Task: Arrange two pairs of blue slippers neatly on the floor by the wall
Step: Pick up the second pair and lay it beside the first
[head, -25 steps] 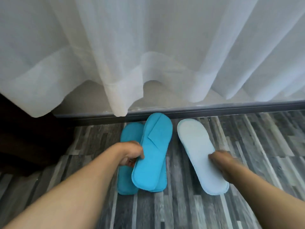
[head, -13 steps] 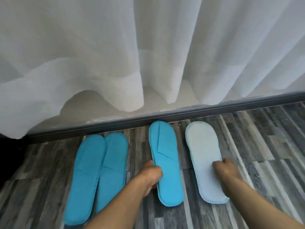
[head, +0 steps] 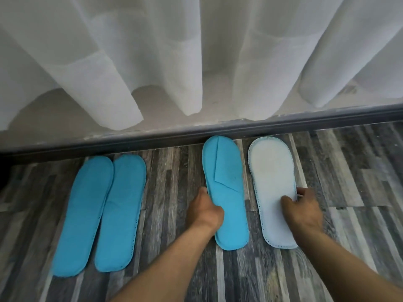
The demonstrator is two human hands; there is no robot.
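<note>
Two flat blue slippers [head: 102, 212] lie side by side on the floor at the left, toes toward the skirting. A third blue slipper [head: 226, 192] lies right of them, toe nearly at the skirting; my left hand [head: 205, 211] grips its left edge. Further right lies a pale slipper [head: 272, 184], sole up, with a blue stitched rim. My right hand [head: 302, 209] pinches this slipper's right edge, thumb on the sole and fingers at the rim.
A dark skirting board [head: 152, 138] runs along the wall. White sheer curtains [head: 196, 51] hang above it, their hems just over the ledge. The floor is grey wood-look planks [head: 359, 182], open to the right.
The left hand moved the third blue slipper off the left pair and laid it down beside the pale one. The view shifted left, so the left pair now shows fully.
</note>
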